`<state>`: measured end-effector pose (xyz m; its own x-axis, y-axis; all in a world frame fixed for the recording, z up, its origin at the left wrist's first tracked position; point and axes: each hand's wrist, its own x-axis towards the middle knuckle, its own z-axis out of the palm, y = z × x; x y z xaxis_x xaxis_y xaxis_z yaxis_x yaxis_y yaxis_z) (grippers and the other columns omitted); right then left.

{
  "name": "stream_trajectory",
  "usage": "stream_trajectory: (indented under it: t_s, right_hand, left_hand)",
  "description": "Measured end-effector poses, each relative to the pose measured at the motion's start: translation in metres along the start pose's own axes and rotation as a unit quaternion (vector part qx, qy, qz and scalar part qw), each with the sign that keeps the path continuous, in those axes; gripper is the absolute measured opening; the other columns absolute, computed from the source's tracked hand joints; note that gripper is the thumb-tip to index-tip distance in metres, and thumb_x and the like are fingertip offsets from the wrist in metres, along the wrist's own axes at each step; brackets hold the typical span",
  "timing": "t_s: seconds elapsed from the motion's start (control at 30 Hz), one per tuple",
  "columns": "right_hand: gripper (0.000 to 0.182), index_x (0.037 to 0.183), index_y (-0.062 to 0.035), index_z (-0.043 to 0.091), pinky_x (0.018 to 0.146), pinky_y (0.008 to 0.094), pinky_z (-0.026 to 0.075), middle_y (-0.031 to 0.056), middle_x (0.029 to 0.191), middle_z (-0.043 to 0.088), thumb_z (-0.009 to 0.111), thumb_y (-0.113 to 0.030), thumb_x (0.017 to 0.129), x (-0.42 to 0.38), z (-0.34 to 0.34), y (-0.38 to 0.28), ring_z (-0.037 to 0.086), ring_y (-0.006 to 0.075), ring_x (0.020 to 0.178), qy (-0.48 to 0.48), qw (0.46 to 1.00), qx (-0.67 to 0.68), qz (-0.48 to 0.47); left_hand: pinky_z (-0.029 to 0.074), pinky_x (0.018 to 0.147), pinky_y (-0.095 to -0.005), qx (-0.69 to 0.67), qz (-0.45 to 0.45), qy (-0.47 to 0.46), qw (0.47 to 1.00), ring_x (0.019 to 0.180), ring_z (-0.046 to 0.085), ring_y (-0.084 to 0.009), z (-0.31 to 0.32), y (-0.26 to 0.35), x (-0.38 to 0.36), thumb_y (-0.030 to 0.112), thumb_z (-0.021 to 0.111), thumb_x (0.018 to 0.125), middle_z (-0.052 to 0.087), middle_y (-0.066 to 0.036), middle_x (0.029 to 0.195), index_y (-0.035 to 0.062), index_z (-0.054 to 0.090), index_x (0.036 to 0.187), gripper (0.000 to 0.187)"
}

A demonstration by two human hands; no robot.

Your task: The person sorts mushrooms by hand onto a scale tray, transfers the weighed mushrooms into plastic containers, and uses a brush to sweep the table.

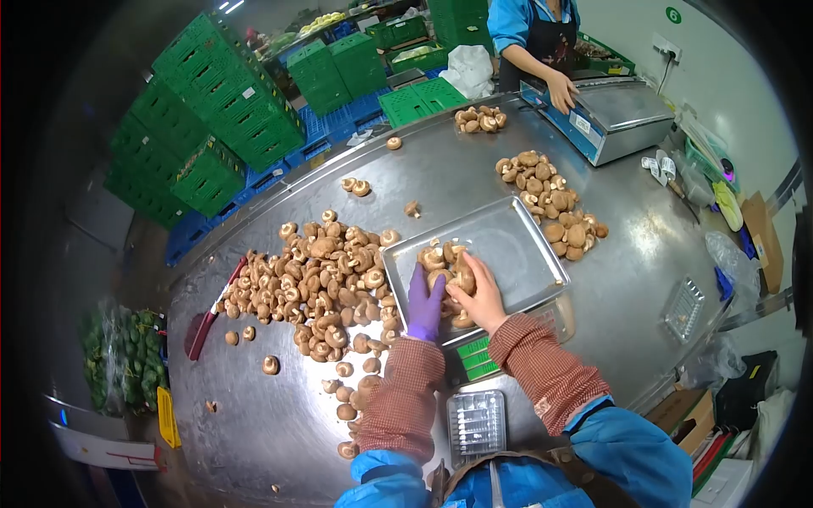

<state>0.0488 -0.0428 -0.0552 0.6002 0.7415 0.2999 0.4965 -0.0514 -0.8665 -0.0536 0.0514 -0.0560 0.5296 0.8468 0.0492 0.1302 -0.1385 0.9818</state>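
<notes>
A metal tray (517,245) rests on a scale with a green display (478,359). Brown mushrooms (436,256) lie in the tray's left part, between my two hands. My left hand (425,305), in a purple glove, presses on their left side. Bare-skinned, my right hand (480,296) curves round their right side. Both hands together hold the mushrooms. Left of the tray spreads a large pile of mushrooms (326,271). A clear plastic box (477,426) sits below the scale, near my body.
Another mushroom pile (550,199) lies beyond the tray. A co-worker's hand (561,91) touches a blue-sided machine (584,127) at the far end. A red-handled tool (201,336) is at left, another clear box (684,310) at right. Green crates (229,93) stand behind the metal table (254,406).
</notes>
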Motion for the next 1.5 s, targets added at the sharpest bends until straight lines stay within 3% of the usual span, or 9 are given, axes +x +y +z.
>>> stream_trajectory:
  t_s: [0.13,0.2,0.47,0.57,0.67,0.9,1.0,1.13,1.5]
  right_hand:
    - [0.062,0.126,-0.0066,0.044,0.105,0.0459,0.025,0.0185,0.132,0.039,0.07,-0.03,0.074,-0.007,-0.009,-0.007,0.033,0.0352,0.125,0.063,0.998,-0.03,0.0]
    - [0.064,0.126,-0.0066,0.044,0.104,0.0455,0.026,0.0157,0.131,0.041,0.07,-0.03,0.073,-0.002,-0.024,-0.025,0.034,0.0341,0.125,-0.074,0.996,-0.045,0.0]
    - [0.064,0.131,-0.0133,0.042,0.104,0.0454,0.027,0.0161,0.137,0.035,0.068,-0.027,0.074,0.008,-0.03,-0.043,0.033,0.0351,0.125,-0.118,0.955,-0.232,-0.143]
    - [0.064,0.131,-0.0119,0.042,0.105,0.0447,0.024,0.0193,0.138,0.032,0.065,-0.035,0.076,0.009,-0.031,-0.024,0.03,0.0378,0.126,-0.011,0.997,-0.027,-0.069]
    - [0.064,0.131,-0.0104,0.042,0.104,0.0451,0.026,0.0197,0.136,0.033,0.066,-0.034,0.076,0.005,-0.017,-0.005,0.03,0.0375,0.126,-0.042,0.996,-0.069,-0.049]
    - [0.063,0.128,-0.0044,0.041,0.104,0.0436,0.027,0.0236,0.137,0.031,0.063,-0.035,0.078,0.007,-0.013,-0.01,0.032,0.0419,0.124,0.003,0.999,0.012,0.049]
    - [0.067,0.133,-0.0042,0.035,0.105,0.0421,0.026,0.0258,0.139,0.027,0.062,-0.034,0.079,0.017,-0.005,-0.008,0.028,0.0413,0.127,-0.057,0.994,-0.087,0.016]
    - [0.07,0.137,-0.0047,0.027,0.107,0.0394,0.023,0.0259,0.142,0.02,0.059,-0.034,0.083,0.018,-0.009,0.009,0.022,0.0366,0.133,0.024,0.98,0.158,0.116]
    - [0.056,0.122,-0.0022,0.05,0.101,0.0359,0.032,0.0228,0.136,0.035,0.069,-0.028,0.076,-0.021,-0.116,0.015,0.036,0.0305,0.126,0.135,0.979,0.129,0.077]
  left_hand:
    - [0.031,0.103,-0.0357,-0.049,-0.008,0.006,0.999,0.125,0.037,-0.0307,-0.001,-0.023,-0.003,0.023,0.062,0.083,0.037,-0.024,0.135,-0.0086,0.029,0.133,0.068]
    - [0.034,0.101,-0.0352,-0.05,-0.02,-0.018,0.998,0.122,0.041,-0.0295,-0.004,-0.022,-0.005,0.016,0.062,0.082,0.039,-0.023,0.132,-0.0069,0.031,0.132,0.063]
    - [0.04,0.095,-0.0335,-0.155,-0.068,-0.01,0.985,0.118,0.044,-0.0252,-0.006,-0.008,-0.013,0.012,0.056,0.086,0.039,-0.02,0.132,-0.0033,0.031,0.134,0.056]
    - [0.036,0.098,-0.0348,-0.19,-0.092,0.007,0.977,0.123,0.039,-0.0284,-0.006,0.001,-0.007,0.015,0.056,0.086,0.036,-0.021,0.135,-0.0024,0.028,0.136,0.06]
    - [0.031,0.104,-0.0358,-0.163,-0.101,0.001,0.982,0.126,0.035,-0.0305,-0.003,0.002,-0.002,0.017,0.061,0.083,0.034,-0.022,0.137,-0.0016,0.027,0.137,0.066]
    - [0.045,0.09,-0.0292,-0.046,0.013,-0.025,0.999,0.116,0.046,-0.0252,-0.003,-0.027,0.005,0.004,0.059,0.082,0.038,-0.019,0.134,-0.0006,0.027,0.137,0.063]
    - [0.029,0.105,-0.0355,-0.145,-0.063,-0.039,0.987,0.128,0.034,-0.029,-0.001,-0.006,-0.002,0.013,0.059,0.083,0.031,-0.022,0.139,-0.0017,0.025,0.137,0.065]
    - [0.028,0.105,-0.0362,-0.198,-0.089,0.0,0.976,0.131,0.028,-0.0299,-0.003,0.011,-0.001,0.018,0.058,0.086,0.025,-0.022,0.142,-0.0013,0.019,0.139,0.068]
    - [0.035,0.1,-0.0379,-0.03,0.05,-0.074,0.996,0.119,0.042,-0.0316,0.11,0.044,-0.001,0.024,0.066,0.078,0.042,-0.024,0.128,-0.0067,0.032,0.132,0.071]
